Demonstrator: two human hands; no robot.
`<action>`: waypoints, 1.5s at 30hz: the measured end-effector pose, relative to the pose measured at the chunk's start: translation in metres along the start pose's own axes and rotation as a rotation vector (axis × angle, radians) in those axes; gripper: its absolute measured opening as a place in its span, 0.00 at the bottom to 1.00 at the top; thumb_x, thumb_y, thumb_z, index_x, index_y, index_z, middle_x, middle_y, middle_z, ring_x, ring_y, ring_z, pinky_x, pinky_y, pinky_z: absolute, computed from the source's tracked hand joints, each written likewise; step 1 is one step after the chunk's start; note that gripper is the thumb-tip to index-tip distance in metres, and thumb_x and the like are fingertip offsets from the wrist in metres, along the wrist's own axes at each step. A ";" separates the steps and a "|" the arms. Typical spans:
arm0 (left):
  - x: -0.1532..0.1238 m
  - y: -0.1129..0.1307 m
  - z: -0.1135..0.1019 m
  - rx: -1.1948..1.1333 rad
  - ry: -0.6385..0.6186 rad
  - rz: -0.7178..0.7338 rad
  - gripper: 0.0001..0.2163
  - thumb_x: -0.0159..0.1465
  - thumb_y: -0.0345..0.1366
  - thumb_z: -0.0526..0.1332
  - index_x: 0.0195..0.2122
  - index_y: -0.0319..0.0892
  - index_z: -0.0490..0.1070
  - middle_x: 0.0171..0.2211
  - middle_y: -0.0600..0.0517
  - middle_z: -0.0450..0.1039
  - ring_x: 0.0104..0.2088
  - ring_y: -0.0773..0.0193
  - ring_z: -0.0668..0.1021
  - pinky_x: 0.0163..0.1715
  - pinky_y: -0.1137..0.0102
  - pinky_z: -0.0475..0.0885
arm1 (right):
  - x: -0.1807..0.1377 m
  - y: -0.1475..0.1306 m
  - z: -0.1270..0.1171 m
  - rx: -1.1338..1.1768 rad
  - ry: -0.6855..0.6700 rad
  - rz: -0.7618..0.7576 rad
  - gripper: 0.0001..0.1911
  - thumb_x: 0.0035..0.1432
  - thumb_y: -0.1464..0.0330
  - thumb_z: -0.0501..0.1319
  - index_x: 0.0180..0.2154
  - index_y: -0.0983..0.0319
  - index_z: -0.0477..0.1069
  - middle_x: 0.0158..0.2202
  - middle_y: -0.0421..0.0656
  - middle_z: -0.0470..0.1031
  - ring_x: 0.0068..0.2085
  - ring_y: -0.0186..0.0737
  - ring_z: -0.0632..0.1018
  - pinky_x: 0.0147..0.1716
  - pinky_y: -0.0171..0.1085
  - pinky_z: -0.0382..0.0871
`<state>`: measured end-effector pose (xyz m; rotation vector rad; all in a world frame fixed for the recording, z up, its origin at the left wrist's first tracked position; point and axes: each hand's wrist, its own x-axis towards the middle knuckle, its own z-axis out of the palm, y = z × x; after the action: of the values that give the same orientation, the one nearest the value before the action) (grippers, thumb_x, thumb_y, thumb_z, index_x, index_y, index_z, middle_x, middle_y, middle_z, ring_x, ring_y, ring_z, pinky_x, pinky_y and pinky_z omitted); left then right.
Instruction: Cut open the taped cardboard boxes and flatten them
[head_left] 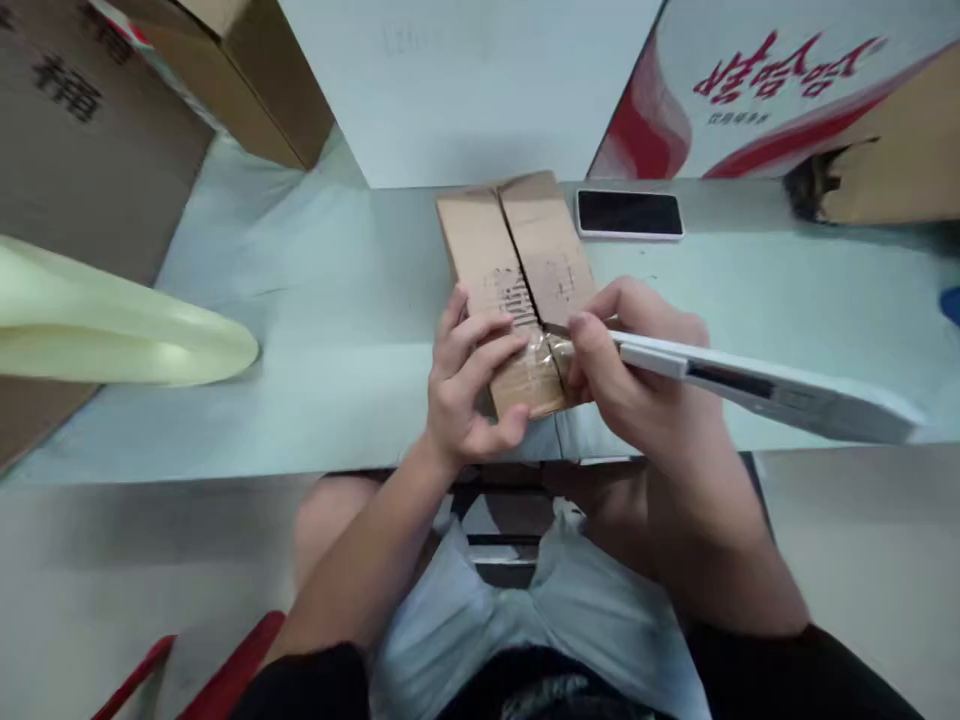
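Fingers of the left hand [469,385] clamp the near end of a small cardboard box [517,290] lying on the table [337,380], while the right hand [637,370] grips a white box cutter [757,385] at its taped seam.

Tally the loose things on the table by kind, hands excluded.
Small cardboard box, taped seam, held by the left hand: 1
White utility knife in the right hand: 1
Smartphone, screen dark: 1
Large cardboard cartons: 3
Pale yellow plastic piece: 1
Total: 7
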<state>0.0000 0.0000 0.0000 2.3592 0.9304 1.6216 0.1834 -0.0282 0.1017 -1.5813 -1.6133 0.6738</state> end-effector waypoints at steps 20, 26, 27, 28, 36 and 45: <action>-0.002 -0.003 0.002 0.012 -0.018 -0.034 0.26 0.72 0.61 0.51 0.59 0.50 0.74 0.56 0.48 0.76 0.68 0.42 0.74 0.74 0.35 0.61 | 0.000 -0.003 -0.005 -0.007 0.083 -0.106 0.18 0.68 0.63 0.62 0.26 0.59 0.63 0.21 0.37 0.70 0.23 0.32 0.66 0.27 0.37 0.59; -0.003 -0.004 0.001 0.027 -0.032 -0.051 0.27 0.72 0.62 0.49 0.58 0.51 0.73 0.56 0.48 0.75 0.68 0.42 0.73 0.73 0.35 0.61 | -0.002 0.003 -0.003 0.066 0.082 -0.104 0.18 0.70 0.63 0.61 0.27 0.59 0.63 0.22 0.37 0.68 0.24 0.32 0.66 0.27 0.37 0.59; -0.004 -0.004 0.001 0.026 -0.032 -0.053 0.27 0.72 0.62 0.50 0.59 0.51 0.73 0.56 0.48 0.75 0.68 0.42 0.73 0.74 0.35 0.61 | -0.002 0.004 -0.003 0.070 0.082 -0.108 0.17 0.70 0.64 0.60 0.26 0.59 0.63 0.22 0.37 0.67 0.24 0.33 0.66 0.27 0.37 0.59; -0.004 -0.004 0.001 0.017 -0.029 -0.052 0.27 0.72 0.62 0.50 0.59 0.51 0.73 0.56 0.48 0.75 0.69 0.42 0.73 0.74 0.35 0.60 | -0.002 0.005 -0.003 0.069 0.082 -0.116 0.17 0.69 0.65 0.60 0.26 0.58 0.62 0.22 0.37 0.67 0.24 0.33 0.66 0.27 0.37 0.59; -0.001 -0.003 0.003 -0.018 0.004 -0.030 0.25 0.72 0.59 0.52 0.60 0.50 0.72 0.56 0.48 0.75 0.67 0.44 0.74 0.73 0.38 0.63 | -0.001 0.005 -0.004 0.082 0.082 -0.096 0.16 0.66 0.68 0.59 0.25 0.58 0.62 0.20 0.36 0.64 0.23 0.33 0.63 0.24 0.36 0.57; 0.002 -0.001 0.001 -0.036 0.000 -0.017 0.24 0.72 0.58 0.53 0.60 0.50 0.73 0.56 0.49 0.75 0.61 0.48 0.79 0.74 0.39 0.63 | 0.001 0.001 -0.004 0.063 0.055 -0.111 0.16 0.64 0.70 0.59 0.23 0.59 0.62 0.18 0.35 0.64 0.22 0.31 0.63 0.24 0.35 0.57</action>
<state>0.0012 0.0028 0.0008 2.3212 0.9101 1.6191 0.1873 -0.0274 0.1035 -1.4415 -1.6112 0.6106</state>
